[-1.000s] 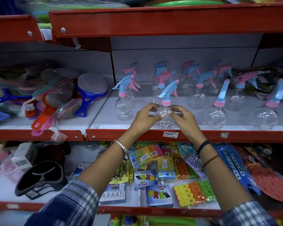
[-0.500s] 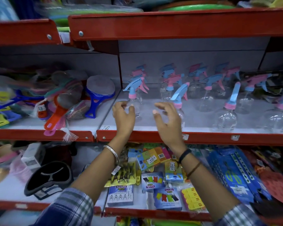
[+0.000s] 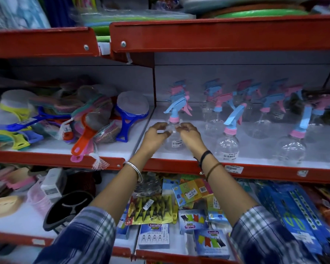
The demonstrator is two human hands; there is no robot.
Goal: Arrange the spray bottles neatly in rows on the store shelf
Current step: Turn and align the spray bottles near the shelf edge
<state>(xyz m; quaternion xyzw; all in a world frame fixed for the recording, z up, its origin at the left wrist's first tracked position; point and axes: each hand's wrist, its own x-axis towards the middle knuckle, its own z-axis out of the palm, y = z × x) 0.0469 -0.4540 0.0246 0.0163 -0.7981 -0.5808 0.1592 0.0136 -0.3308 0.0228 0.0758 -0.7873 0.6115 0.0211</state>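
Observation:
Clear spray bottles with blue and pink trigger heads stand in loose rows on a white shelf (image 3: pixel 271 162) with a red front rim. The leftmost front spray bottle (image 3: pixel 176 144) has a blue trigger and a pink collar. My left hand (image 3: pixel 155 135) cups its left side and my right hand (image 3: pixel 189 137) its right side, fingers curled onto its shoulders. Two more front bottles (image 3: pixel 228 144) (image 3: pixel 291 148) stand to the right. The back rows (image 3: pixel 217 101) are blurred and overlap.
A red upright (image 3: pixel 154 86) bounds the bottle bay on the left. Beyond it lie netted scrubbers and coloured brushes (image 3: pixel 84 121). The red shelf above (image 3: pixel 217 35) hangs low. Packets of clips (image 3: pixel 153 210) fill the shelf below.
Both hands left the second front bottle and moved left to close around the leftmost front bottle. The view shifted left with them.

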